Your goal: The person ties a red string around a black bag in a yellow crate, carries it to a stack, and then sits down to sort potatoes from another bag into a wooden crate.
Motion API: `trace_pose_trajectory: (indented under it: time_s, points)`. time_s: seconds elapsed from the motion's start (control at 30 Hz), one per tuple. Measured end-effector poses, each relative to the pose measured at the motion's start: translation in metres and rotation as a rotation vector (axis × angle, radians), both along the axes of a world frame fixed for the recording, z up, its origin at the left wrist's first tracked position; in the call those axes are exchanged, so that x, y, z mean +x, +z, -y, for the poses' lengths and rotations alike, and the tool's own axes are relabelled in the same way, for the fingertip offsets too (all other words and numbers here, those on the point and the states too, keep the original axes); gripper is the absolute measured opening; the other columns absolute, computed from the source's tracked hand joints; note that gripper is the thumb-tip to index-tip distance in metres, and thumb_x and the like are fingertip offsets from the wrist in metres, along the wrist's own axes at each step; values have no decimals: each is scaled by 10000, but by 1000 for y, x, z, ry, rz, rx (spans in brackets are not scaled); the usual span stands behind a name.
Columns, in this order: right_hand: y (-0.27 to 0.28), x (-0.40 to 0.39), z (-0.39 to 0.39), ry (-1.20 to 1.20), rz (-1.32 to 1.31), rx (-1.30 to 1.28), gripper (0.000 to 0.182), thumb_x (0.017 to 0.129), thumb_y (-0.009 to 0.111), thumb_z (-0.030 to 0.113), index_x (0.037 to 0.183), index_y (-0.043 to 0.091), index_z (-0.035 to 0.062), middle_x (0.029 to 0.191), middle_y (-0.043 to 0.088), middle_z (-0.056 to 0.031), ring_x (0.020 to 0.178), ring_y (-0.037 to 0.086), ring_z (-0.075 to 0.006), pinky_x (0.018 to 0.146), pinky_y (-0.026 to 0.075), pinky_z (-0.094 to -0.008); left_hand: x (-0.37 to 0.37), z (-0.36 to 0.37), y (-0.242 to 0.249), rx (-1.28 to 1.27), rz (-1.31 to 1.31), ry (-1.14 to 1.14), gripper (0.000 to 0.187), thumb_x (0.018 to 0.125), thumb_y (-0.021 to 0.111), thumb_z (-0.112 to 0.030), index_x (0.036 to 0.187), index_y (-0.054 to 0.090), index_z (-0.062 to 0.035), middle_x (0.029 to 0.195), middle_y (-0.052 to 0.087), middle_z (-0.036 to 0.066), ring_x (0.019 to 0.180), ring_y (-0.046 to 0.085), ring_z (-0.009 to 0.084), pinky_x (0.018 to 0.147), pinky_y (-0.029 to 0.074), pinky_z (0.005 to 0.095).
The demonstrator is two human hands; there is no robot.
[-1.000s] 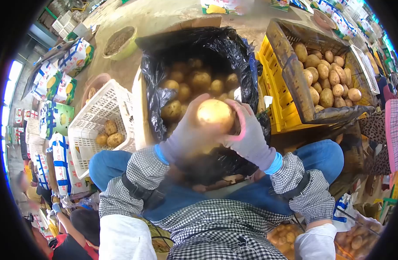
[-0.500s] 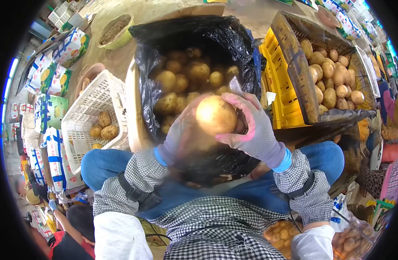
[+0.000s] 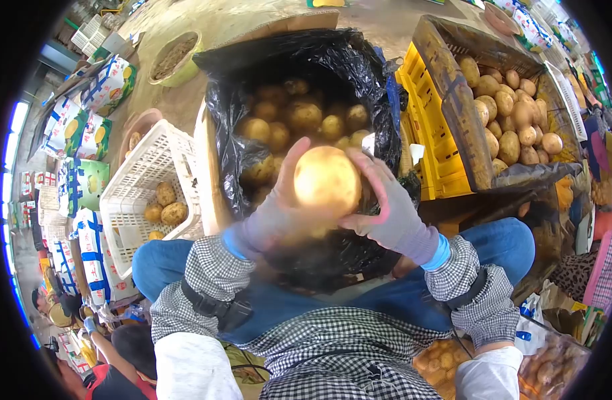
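Observation:
A large, brightly lit yellow potato (image 3: 327,180) is held over the box in front of me. My left hand (image 3: 274,210), in a grey glove and partly blurred, supports its left side and underside. My right hand (image 3: 392,210), gloved in grey with pinkish fingers, curves its fingers and thumb against the right side. A small whitish piece (image 3: 368,143) shows by the right fingertips; I cannot make out what it is. Below lies a box lined with a black plastic bag (image 3: 229,113), with several potatoes (image 3: 306,117) inside.
At left stands a white plastic basket (image 3: 129,193) with a few potatoes. To the right, a worn crate (image 3: 449,100) full of potatoes sits by a yellow crate (image 3: 436,143). A greenish tub (image 3: 186,73) stands behind. A person (image 3: 126,360) is at lower left.
The potato between my hands has turned and now looks brighter and rounder. My right fingers have opened somewhat and shifted down. The view has tilted slightly.

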State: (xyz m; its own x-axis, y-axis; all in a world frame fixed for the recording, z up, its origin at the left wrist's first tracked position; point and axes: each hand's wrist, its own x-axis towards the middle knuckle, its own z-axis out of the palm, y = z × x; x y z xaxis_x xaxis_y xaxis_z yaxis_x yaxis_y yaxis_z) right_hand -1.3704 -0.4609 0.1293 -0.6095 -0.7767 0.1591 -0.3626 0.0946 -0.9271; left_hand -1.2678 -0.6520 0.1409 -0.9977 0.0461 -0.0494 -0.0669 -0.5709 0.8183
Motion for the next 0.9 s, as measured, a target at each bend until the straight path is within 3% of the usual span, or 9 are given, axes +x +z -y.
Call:
trace_pose_trajectory:
  time_s: [0.07, 0.17, 0.27, 0.37, 0.57, 0.77, 0.9]
  points:
    - [4, -4, 0, 27, -372, 92, 946, 657, 804, 84, 1453, 298, 10, 1416, 414, -132, 1329, 384, -201, 1097, 325, -335, 1, -2, -5, -315, 30, 64, 1121, 673, 843, -109, 1523, 113, -155, 1444, 348, 96, 1324, 393, 247, 1088, 361, 414]
    - [3, -3, 3, 17, -209, 83, 972, 632, 788, 58, 1463, 284, 27, 1430, 396, -122, 1348, 362, -202, 1114, 301, -335, 1, 0, -14, -623, -112, 160, 1026, 702, 819, -87, 1494, 167, -99, 1383, 398, 117, 1266, 412, 210, 1044, 392, 350]
    - [1, 1, 11, 123, 459, -130, 999, 633, 782, 44, 1478, 249, 28, 1435, 386, -107, 1347, 360, -200, 1120, 296, -339, 3, 0, -11, -564, -81, 196, 860, 769, 770, -102, 1458, 256, -75, 1345, 428, 112, 1235, 440, 204, 1033, 399, 346]
    - [19, 3, 16, 175, 629, -139, 1023, 641, 810, 52, 1483, 228, 20, 1434, 383, -97, 1340, 365, -196, 1124, 293, -339, 4, -2, 6, -198, 116, 185, 766, 836, 717, -167, 1454, 275, -77, 1326, 445, 107, 1223, 448, 189, 1036, 391, 336]
    - [17, 4, 17, 159, 753, -206, 1037, 660, 855, 104, 1478, 225, 3, 1428, 387, -99, 1319, 388, -187, 1116, 306, -332, 6, 4, 1, -244, 97, 190, 634, 948, 587, -309, 1454, 283, -79, 1337, 447, 83, 1231, 443, 179, 1038, 387, 321]
    - [13, 5, 14, 112, 640, -121, 1031, 640, 869, 118, 1465, 261, 2, 1429, 386, -103, 1324, 381, -187, 1118, 302, -332, 4, 0, 0, -209, 124, 198, 597, 986, 506, -392, 1446, 293, -77, 1323, 455, 76, 1217, 452, 161, 1021, 399, 302]
    - [0, 5, 9, 75, 210, 6, 1037, 626, 887, 154, 1454, 281, -1, 1426, 387, -109, 1327, 374, -189, 1117, 297, -331, 2, -1, -5, -297, 211, 163, 549, 1007, 454, -387, 1444, 293, -97, 1363, 442, 88, 1238, 489, 200, 1017, 449, 364]
